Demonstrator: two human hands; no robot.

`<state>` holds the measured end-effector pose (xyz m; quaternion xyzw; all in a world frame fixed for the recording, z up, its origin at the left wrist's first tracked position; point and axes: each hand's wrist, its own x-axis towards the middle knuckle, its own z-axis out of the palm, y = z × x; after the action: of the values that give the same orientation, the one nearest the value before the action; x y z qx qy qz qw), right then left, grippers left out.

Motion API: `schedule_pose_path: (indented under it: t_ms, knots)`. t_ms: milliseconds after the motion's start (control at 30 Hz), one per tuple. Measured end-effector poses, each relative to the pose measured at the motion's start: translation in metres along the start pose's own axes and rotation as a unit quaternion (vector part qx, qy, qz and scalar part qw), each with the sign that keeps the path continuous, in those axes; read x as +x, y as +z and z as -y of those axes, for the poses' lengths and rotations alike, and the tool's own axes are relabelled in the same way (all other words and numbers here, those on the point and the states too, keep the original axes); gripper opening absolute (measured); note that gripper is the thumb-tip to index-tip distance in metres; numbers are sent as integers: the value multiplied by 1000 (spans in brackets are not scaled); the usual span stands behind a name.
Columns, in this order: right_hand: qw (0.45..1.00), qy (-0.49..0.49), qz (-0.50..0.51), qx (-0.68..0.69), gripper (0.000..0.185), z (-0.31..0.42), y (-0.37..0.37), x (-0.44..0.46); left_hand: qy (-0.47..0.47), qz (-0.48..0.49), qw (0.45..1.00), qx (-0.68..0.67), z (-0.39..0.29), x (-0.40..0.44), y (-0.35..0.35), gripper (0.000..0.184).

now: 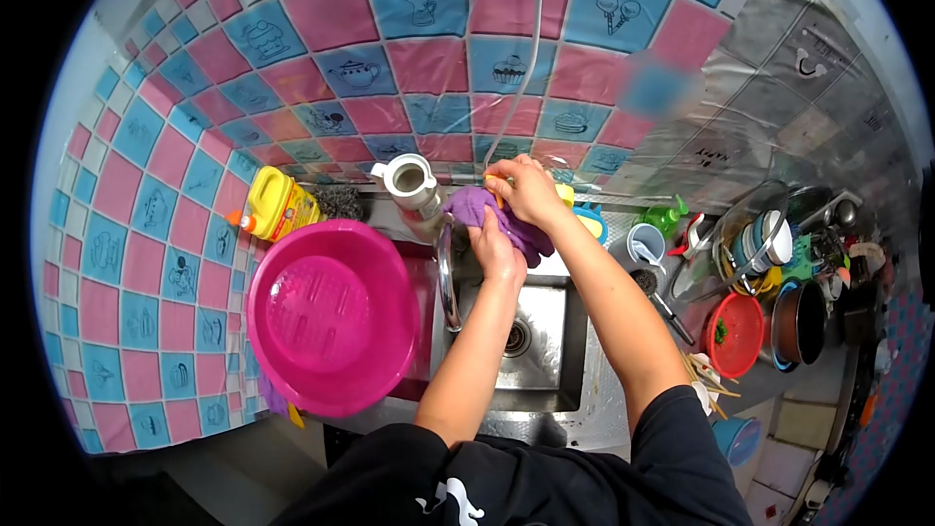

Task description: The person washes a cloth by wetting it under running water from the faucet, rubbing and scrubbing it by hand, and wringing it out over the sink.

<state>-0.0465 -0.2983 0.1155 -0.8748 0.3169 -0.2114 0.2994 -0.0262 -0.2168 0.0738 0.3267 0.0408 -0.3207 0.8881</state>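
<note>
Over the back edge of the steel sink [549, 331], both my hands are on a soft, bunched purple piece [471, 203]. It has folded, finger-like ends on its right side; whether it is a cloth or a rubber glove I cannot tell. My left hand [496, 251] grips it from below, its fingers partly hidden in the folds. Above and slightly right, my right hand [529, 191] pinches it near a small orange bit at the fingertips. The curved metal faucet [448, 278] stands just left of my left hand.
A large pink basin [331, 317] covers the left side. Behind stand a yellow bottle [278, 206] and a grey-white jug [411, 185]. On the right are a grey cup [643, 246], a green spray bottle [666, 218], a red colander [735, 334] and stacked bowls [765, 242].
</note>
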Motion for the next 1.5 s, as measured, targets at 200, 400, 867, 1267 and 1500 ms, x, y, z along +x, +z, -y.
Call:
schedule_pose_path:
  t_ms: [200,400,867,1267,1500]
  knots:
    - [992,62,60,92,20,-12,1,8,-50,10,998,-22,-9,-10,5,30]
    - [989,75,44,119,23,-11,6,4,-40,17,999,-9,-8,-10,-6,32]
    - [983,104,61,136,26,-8,-1,5,-60,-3,997,-38,-2,-5,-11,33]
    - [996,63,67,21,25,-3,0,5,-53,-3,998,-24,-9,-10,-7,29]
    - [994,67,61,62,24,-10,2,5,-116,-15,992,57,-10,-5,-20,27]
